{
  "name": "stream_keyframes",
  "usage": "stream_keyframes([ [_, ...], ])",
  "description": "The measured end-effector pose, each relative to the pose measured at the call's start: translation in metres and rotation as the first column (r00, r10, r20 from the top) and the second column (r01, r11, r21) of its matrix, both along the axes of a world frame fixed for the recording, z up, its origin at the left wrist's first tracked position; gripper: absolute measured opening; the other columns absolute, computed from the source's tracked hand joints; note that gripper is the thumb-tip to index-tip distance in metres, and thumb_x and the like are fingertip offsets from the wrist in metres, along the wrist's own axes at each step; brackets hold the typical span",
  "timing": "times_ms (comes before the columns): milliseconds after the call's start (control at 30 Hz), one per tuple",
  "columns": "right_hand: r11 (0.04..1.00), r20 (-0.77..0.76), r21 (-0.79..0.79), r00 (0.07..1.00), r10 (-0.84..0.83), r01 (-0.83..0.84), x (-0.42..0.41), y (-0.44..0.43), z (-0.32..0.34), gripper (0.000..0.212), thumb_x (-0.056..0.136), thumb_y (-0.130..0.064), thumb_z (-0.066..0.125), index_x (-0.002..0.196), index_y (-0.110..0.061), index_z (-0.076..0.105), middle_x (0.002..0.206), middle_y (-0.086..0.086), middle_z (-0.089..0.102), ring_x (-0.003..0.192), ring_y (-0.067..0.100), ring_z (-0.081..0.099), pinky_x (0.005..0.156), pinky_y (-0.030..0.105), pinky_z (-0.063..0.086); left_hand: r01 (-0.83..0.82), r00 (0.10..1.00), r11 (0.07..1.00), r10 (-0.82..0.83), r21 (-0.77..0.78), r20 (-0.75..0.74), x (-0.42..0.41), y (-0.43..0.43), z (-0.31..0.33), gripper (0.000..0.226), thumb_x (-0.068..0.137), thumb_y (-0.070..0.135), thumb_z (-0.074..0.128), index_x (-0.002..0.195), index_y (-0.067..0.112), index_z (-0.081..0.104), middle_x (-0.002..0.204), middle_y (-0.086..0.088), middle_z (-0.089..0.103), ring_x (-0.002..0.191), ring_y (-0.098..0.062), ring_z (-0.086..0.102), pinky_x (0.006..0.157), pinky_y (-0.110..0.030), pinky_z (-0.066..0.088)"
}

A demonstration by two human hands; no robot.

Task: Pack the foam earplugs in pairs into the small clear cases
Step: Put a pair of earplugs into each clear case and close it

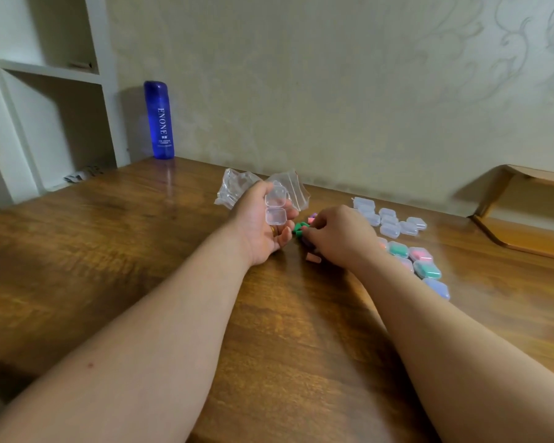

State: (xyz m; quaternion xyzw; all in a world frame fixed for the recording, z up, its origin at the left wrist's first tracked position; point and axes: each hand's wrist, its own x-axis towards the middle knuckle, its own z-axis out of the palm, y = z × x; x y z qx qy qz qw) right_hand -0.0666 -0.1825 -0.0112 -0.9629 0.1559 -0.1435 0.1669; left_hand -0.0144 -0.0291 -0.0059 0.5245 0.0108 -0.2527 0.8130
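Left hand [256, 225]: palm up, fingers curled round the open case [275, 207], whose two halves lie flat and look empty.
Right hand [336, 233]: just right of the open case, knuckles up, fingers bent down into the earplugs [301, 227]. I cannot tell whether they already pinch one, as the tips are hidden.
Earplugs: a small loose heap on the table [141, 251], just right of the open case and between the two hands. Green and purple show, with a pink one on the near side.
Step in hand: probably picking a pair for the open case.
Doing it well: take two of one colour (the packed ones look sorted that way). Pinch lightly, bring the open case close, lay both in the deeper half side by side, then press the lid until it catches.
Materials: the earplugs are soft, matte foam stubs that squash and spring back. The open case is thin, hard, glossy clear plastic, square with rounded corners and a hinge.
Empty cases [389, 220]: clustered well right of the open case.
Filled cases [422, 263]: right of it and nearer the person, showing green, pink and lilac.
Bags [234, 187]: crinkled clear film, just behind the open case.
Table: dark polished wood grain.
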Motion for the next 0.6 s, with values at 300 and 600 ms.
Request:
stream_keyframes([
  [300, 0.901, 0.353, 0.407, 0.936, -0.002, -0.151, -0.028, -0.015, 0.01, 0.004, 0.096, -0.025, 0.074, 0.095, -0.022, 0.074, 0.082, -0.005, 0.068, 0.076, 0.013, 0.063, 0.061, 0.027, 0.045, 0.102, 0.994, 0.995, -0.102, 0.013, 0.036, -0.009, -0.004, 0.005, 0.049, 0.109, 0.049, 0.046, 0.127, 0.01, 0.069, 0.097, -0.013, 0.07, 0.069, -0.019, 0.062, 0.057, -0.026, 0.05],
  [600, 0.949, 0.406, 0.204, 0.903, 0.141, -0.24, -0.036, 0.015, 0.003, 0.003, 0.094, -0.029, 0.071, 0.091, -0.031, 0.07, 0.096, -0.007, 0.063, 0.082, 0.005, 0.061, 0.064, 0.027, 0.046, 0.268, 0.953, 0.963, -0.266, 0.006, 0.147, -0.019, -0.014, 0.001, 0.057, 0.111, 0.051, 0.039, 0.139, 0.009, 0.065, 0.089, -0.006, 0.072, 0.076, -0.019, 0.064, 0.072, -0.036, 0.052],
])
